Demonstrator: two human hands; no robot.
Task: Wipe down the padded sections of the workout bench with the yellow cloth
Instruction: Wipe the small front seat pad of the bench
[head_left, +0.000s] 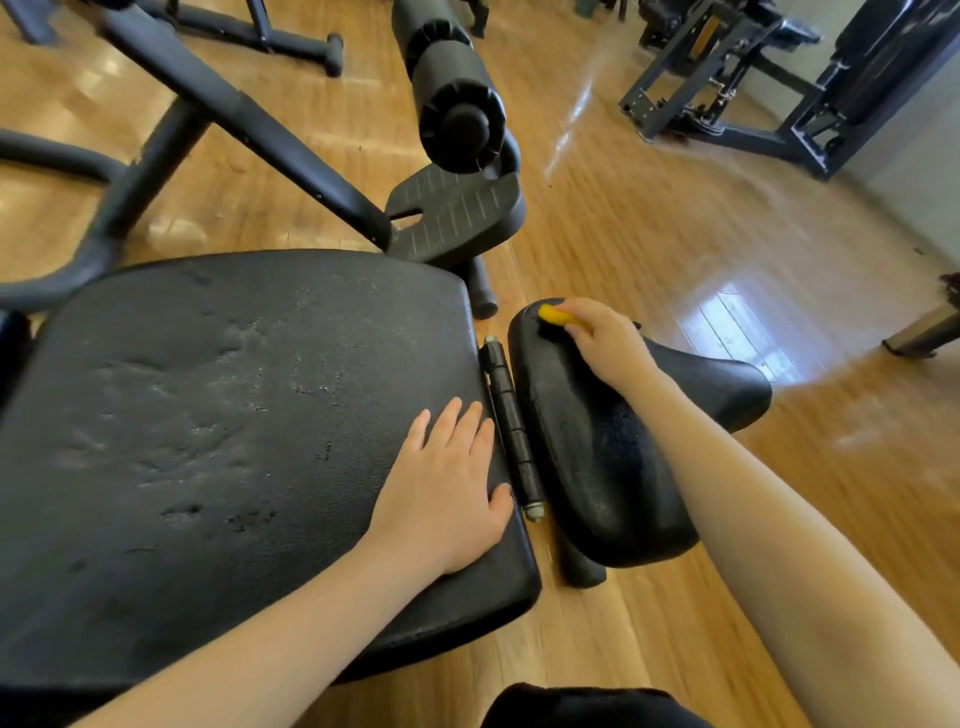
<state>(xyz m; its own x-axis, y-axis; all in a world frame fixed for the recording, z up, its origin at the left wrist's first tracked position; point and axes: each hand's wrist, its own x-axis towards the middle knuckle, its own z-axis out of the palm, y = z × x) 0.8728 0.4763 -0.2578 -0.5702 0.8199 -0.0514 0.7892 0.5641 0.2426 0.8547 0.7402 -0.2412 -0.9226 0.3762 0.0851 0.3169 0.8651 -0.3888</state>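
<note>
The workout bench has a large black back pad (223, 415), worn and cracked, and a smaller black seat pad (582, 457) to its right across a metal hinge (511, 431). My left hand (447, 493) lies flat with straight fingers on the back pad's right edge. My right hand (602, 338) grips the bunched yellow cloth (553, 315) and presses it on the far end of the seat pad. Most of the cloth is hidden under my fingers.
A black foam roller (452, 98) and a ribbed footplate (457, 213) stand beyond the bench, with black frame tubes (234, 119) to the left. Another weight machine (769, 83) stands at the back right on the wooden floor (701, 234). A grey wall is at the far right.
</note>
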